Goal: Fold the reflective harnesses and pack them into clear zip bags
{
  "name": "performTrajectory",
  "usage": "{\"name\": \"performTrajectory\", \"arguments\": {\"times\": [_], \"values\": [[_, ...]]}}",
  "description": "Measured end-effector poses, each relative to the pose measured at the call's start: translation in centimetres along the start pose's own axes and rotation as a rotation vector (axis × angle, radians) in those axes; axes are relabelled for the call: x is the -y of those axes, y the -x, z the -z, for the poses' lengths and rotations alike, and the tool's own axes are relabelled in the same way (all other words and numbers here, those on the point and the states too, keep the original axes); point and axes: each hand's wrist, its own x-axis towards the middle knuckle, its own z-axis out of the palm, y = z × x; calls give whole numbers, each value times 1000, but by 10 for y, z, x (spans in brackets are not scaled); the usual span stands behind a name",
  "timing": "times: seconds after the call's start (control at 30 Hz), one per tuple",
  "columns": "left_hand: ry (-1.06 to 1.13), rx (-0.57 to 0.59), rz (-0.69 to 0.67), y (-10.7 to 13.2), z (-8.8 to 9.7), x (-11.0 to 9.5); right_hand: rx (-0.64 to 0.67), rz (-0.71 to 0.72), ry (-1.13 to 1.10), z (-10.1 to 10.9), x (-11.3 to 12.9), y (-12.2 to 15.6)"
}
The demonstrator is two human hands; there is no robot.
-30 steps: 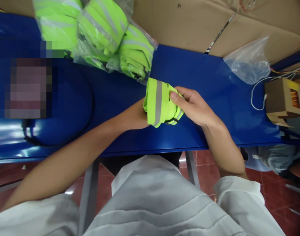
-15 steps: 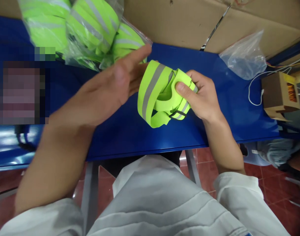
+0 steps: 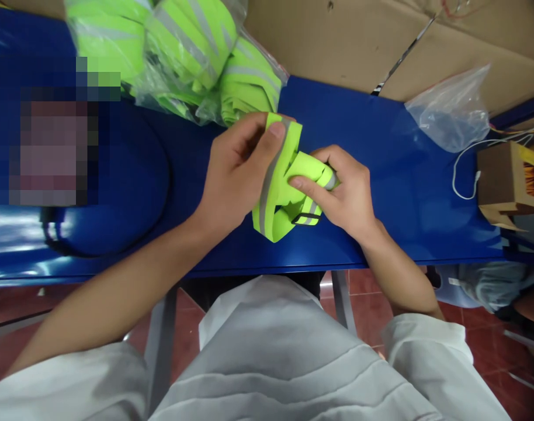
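A neon yellow-green reflective strap (image 3: 267,207) with a grey stripe is partly coiled between my two hands, above the blue table. My left hand (image 3: 238,166) pinches the outer loop of the strap, thumb on its near face and the other fingers mostly hidden behind. The rolled part sits in my right hand (image 3: 343,190), with the thumb pressed on top. A black buckle (image 3: 306,218) hangs on the lower part of the strap, just below my right thumb.
Clear plastic bags (image 3: 186,52) of similar neon straps lie at the back left of the blue table (image 3: 407,216). Cardboard boxes (image 3: 337,49) line the back. An empty plastic bag (image 3: 453,111), a white cable (image 3: 454,175) and a small open carton (image 3: 503,175) are on the right.
My left hand, open and apart from the strap before, has come in and closed on its outer loop. My right hand keeps its hold. The loop is now narrower.
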Motion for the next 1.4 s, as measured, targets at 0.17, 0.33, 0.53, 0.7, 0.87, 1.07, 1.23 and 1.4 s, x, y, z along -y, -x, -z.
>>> {"name": "performTrajectory", "arguments": {"times": [0.17,0.33,0.53,0.7,0.87,1.07,1.23,1.4], "values": [[-148,225,-66,1,-1,-5,-39,16,38,1,-4,0],[-141,365,16,-1,6,2,-125,-33,-108,5,-12,-4],[38,337,109,3,0,16,56,-94,-212,10,-19,-8],[124,341,264,7,-5,21,35,-51,-180,12,-9,-8],[158,440,282,7,0,27,115,-92,-141,9,-4,-6],[225,410,227,12,-14,26,-188,-285,-416,16,2,-9],[147,654,335,20,-18,15,-94,-477,-715,18,-9,-11],[71,787,273,16,-4,3,269,-713,-898,12,-21,-13]]}}
